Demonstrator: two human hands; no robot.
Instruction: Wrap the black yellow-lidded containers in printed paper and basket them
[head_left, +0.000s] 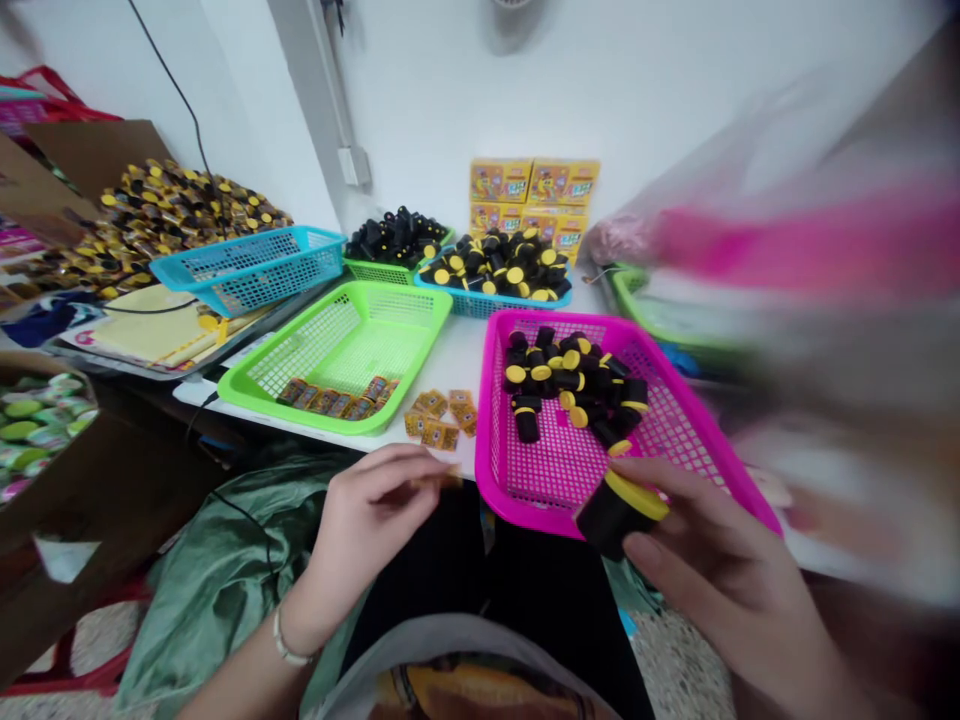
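Observation:
Between the thumb and fingers of my right hand (720, 560) is a black container with a yellow lid (619, 510), held over the near right edge of the pink basket (491, 490). My left hand (375, 520) pinches a small orange-brown label (448, 480) just off the table's front edge. Several orange labels (440, 433) lie on the white table between the green and pink baskets. In the pink basket sit black containers with yellow lids (570, 380). A row of labelled containers (337, 402) lies along the near side of the green basket (360, 340).
A blue basket (251, 265) stands at the left, beside a large heap of containers (150, 220). Black parts (397, 235), another full blue basket (495, 300) and yellow boxes (536, 185) stand behind. Blurred plastic (817, 250) fills the right.

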